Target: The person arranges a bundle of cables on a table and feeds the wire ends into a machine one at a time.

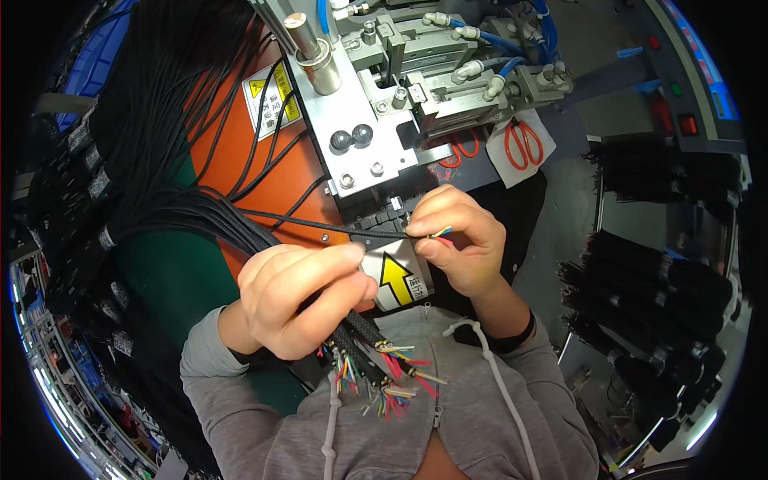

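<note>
My left hand grips a thick bundle of black braided cables. Their ends stick out below the hand with several coloured wires showing. My right hand pinches the end of a single black cable between thumb and fingers, its coloured wire tips just visible at the fingertips. That cable stretches left across to the bundle. Both hands sit just below a grey metal machine fixture, above a white label with a yellow arrow.
The machine has a steel cylinder, blue air hoses and an orange panel with a warning sticker. Red-handled scissors lie on the right. More black cable bundles rest on a rack at right, and many hang at left.
</note>
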### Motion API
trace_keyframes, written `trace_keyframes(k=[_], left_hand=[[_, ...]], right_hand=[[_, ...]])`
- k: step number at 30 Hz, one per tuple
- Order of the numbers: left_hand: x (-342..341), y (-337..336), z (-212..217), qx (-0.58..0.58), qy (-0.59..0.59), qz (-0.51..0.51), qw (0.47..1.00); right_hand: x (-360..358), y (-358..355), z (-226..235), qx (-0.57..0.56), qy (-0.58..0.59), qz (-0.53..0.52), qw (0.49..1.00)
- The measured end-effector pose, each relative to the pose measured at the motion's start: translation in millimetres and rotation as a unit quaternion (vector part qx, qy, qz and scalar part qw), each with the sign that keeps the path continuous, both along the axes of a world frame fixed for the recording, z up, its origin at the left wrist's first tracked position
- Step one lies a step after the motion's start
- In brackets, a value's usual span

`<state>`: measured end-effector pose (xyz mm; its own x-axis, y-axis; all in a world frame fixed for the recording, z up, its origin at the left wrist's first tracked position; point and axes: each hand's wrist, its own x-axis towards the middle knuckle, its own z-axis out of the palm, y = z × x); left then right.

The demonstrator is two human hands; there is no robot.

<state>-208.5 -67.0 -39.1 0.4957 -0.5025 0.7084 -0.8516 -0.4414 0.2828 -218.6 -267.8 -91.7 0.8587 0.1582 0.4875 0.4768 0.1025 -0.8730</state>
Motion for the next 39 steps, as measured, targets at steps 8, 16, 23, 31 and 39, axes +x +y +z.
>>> trace_keyframes(k=[8,16,23,31,39], left_hand=[[0,-8,-7,0.03,-0.007,0.04,0.999],[-4,-11,-14,0.024,0.013,0.054,0.998],[-9,-10,-14,0.093,0.024,0.08,0.992],[-10,-9,-14,0.133,0.046,0.051,0.989],[-11,-16,-19,0.205,0.064,0.085,0.973]], right_hand=[[-6,19,18,0.027,-0.017,-0.119,0.992],[1,11,17,-0.074,-0.037,-0.096,0.992],[-1,-1,31,-0.253,-0.144,-0.161,0.943],[7,-25,29,-0.071,0.334,0.094,0.935],[17,-4,5,-0.264,0.004,-0.105,0.959]])
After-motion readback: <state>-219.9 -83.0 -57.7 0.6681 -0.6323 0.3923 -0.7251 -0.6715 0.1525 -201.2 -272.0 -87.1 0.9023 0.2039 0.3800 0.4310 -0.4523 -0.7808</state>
